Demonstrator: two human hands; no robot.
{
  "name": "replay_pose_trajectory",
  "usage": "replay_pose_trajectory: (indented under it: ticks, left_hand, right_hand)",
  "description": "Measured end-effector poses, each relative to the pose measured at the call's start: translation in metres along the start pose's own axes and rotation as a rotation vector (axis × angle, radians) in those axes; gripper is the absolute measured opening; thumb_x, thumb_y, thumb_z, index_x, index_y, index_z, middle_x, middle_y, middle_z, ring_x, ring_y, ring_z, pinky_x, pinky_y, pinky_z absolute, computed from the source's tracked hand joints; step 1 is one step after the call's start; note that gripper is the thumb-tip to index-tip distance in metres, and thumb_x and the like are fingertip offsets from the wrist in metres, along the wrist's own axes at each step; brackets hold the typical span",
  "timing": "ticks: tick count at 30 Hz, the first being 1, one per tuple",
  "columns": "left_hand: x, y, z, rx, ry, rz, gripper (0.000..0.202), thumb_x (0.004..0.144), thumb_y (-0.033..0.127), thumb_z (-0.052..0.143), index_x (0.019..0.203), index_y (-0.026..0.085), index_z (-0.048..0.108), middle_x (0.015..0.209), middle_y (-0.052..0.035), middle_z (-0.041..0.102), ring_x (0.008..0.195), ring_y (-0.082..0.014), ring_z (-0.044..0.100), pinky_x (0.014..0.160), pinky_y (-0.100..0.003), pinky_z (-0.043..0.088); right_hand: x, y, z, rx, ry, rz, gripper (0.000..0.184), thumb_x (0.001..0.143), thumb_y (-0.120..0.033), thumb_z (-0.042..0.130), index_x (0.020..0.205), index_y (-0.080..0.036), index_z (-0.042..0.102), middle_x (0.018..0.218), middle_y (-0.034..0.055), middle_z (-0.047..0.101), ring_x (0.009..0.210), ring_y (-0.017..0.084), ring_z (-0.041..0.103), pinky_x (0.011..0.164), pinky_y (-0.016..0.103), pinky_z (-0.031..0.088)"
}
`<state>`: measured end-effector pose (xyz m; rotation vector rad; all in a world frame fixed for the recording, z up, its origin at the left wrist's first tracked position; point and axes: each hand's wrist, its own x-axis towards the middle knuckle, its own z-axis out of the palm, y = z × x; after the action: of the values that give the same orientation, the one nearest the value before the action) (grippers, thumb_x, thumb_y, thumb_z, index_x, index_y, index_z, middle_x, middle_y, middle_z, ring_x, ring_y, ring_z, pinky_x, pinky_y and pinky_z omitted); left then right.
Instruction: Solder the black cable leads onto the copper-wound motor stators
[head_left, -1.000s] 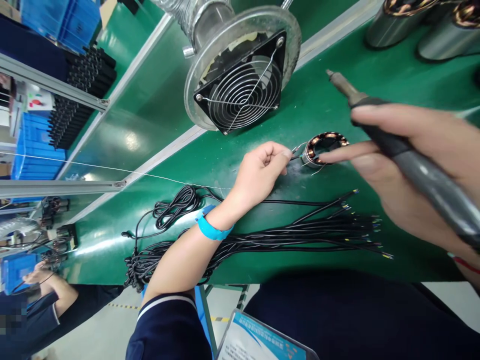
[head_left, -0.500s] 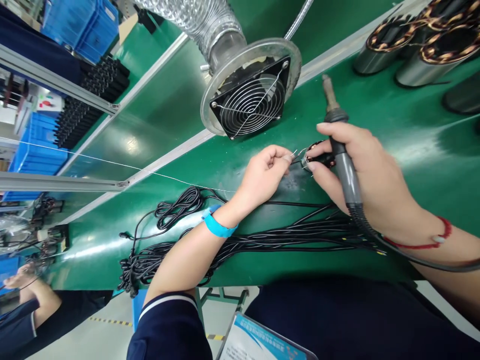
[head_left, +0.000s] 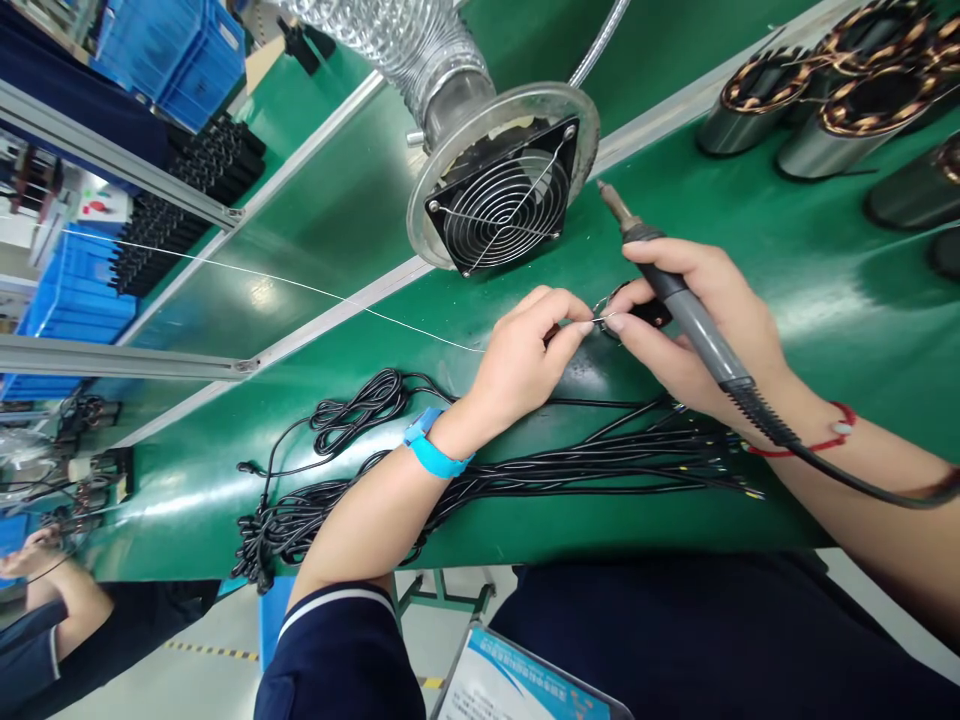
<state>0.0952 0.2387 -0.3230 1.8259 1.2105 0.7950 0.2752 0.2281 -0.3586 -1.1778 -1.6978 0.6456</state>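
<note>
My left hand [head_left: 525,350] pinches a thin wire between thumb and fingertips. My right hand [head_left: 720,350] grips a soldering iron [head_left: 701,325], its tip pointing up and left, away from the wires. The right thumb and forefinger also close on the wire end, almost touching my left fingertips. Just behind them is a small dark part with copper windings [head_left: 654,312], mostly hidden by the right fingers. A thin pale strand [head_left: 360,305] runs from the far left to my left hand. Under my left forearm lies a bundle of black cables [head_left: 570,465].
A fume extractor fan [head_left: 506,205] on a silver flexible duct hangs above the green bench. Metal stators with copper windings [head_left: 870,120] stand at the upper right. A coiled black cable [head_left: 360,410] lies left of my forearm. A co-worker's arm [head_left: 71,590] shows at lower left.
My right fingers have closed in on the wire beside my left fingertips. The soldering iron has tilted, its tip swinging left. The pale strand sits a little higher near my left hand.
</note>
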Motion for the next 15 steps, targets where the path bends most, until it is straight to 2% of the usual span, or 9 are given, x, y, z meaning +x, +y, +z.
replay_pose_trajectory:
  ticks: [4,7,9,11,15]
  left_hand:
    - [0.000,0.004,0.001,0.045,-0.021,-0.072,0.015,0.086,0.011,0.060,0.076,0.019,0.054,0.081,-0.0010,0.060,0.081,-0.0144,0.054,0.075,-0.027,0.041]
    - [-0.002,0.006,0.005,-0.047,-0.091,-0.210,0.014,0.086,0.012,0.058,0.076,0.019,0.052,0.075,0.0014,0.058,0.070,-0.0114,0.051,0.067,-0.025,0.039]
    - [-0.005,0.005,0.008,-0.136,-0.126,-0.276,0.013,0.087,0.013,0.058,0.077,0.018,0.052,0.073,0.0025,0.057,0.066,-0.0097,0.050,0.064,-0.024,0.039]
    - [-0.006,0.003,0.011,-0.214,-0.130,-0.326,0.012,0.087,0.013,0.057,0.077,0.018,0.052,0.072,0.0031,0.056,0.066,-0.0088,0.051,0.063,-0.023,0.039]
    - [-0.007,0.002,0.015,-0.298,-0.116,-0.401,0.013,0.086,0.012,0.058,0.077,0.018,0.052,0.071,0.0038,0.056,0.065,-0.0070,0.051,0.063,-0.021,0.041]
  right_hand:
    - [-0.005,-0.010,-0.010,-0.143,0.038,-0.055,0.042,0.096,-0.026,0.059,0.137,-0.028,0.055,0.101,-0.0007,0.074,0.102,0.019,0.069,0.093,0.036,0.057]
    - [-0.015,-0.017,-0.024,-0.202,0.122,-0.135,0.042,0.097,-0.022,0.059,0.139,-0.029,0.057,0.103,0.0010,0.074,0.104,0.019,0.070,0.092,0.034,0.057]
    - [-0.023,-0.017,-0.030,-0.195,0.148,-0.196,0.043,0.093,-0.020,0.065,0.135,-0.028,0.060,0.104,0.0036,0.074,0.095,0.019,0.071,0.083,0.033,0.057]
    - [-0.032,-0.012,-0.035,-0.195,0.183,-0.234,0.034,0.091,-0.024,0.068,0.125,-0.027,0.065,0.099,0.0058,0.073,0.080,0.018,0.069,0.070,0.031,0.056]
    - [-0.043,-0.003,-0.042,-0.125,0.190,-0.327,0.008,0.087,-0.026,0.070,0.094,-0.025,0.065,0.068,0.0015,0.062,0.050,0.012,0.055,0.042,0.025,0.041]
